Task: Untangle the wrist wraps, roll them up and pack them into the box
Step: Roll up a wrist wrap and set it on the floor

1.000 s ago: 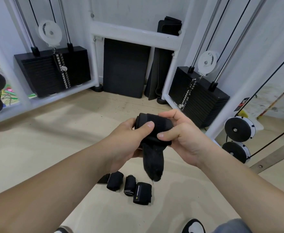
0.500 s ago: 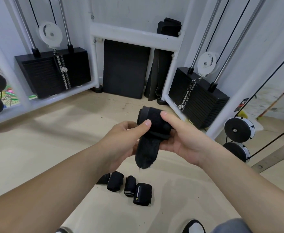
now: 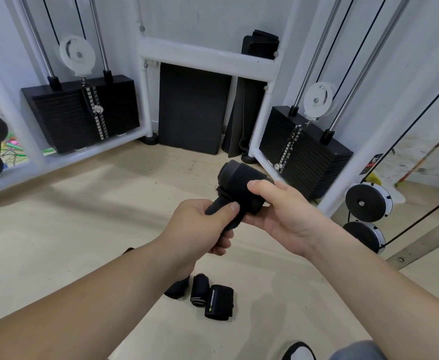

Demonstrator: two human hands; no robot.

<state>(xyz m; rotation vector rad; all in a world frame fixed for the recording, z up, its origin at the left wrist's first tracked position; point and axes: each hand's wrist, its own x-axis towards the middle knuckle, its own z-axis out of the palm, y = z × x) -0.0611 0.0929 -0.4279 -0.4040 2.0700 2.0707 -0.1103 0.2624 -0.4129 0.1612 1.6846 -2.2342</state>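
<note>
Wrap, black, held in the air above the floor by both hands. Left hand curls round the wrap's loose lower end, thumb pressed on top. Right hand cups the rolled upper part, thumb across its front and fingers behind. The roll is tilted, its round end facing up and to the left. Three rolled wraps lie side by side on the floor below the hands: the leftmost is partly hidden by the left forearm, the middle one has pale stripes, and the rightmost carries a printed label. Behind stand two weight stacks and, between them, a dark mat against the wall. Shoe at the lower edge.
</note>
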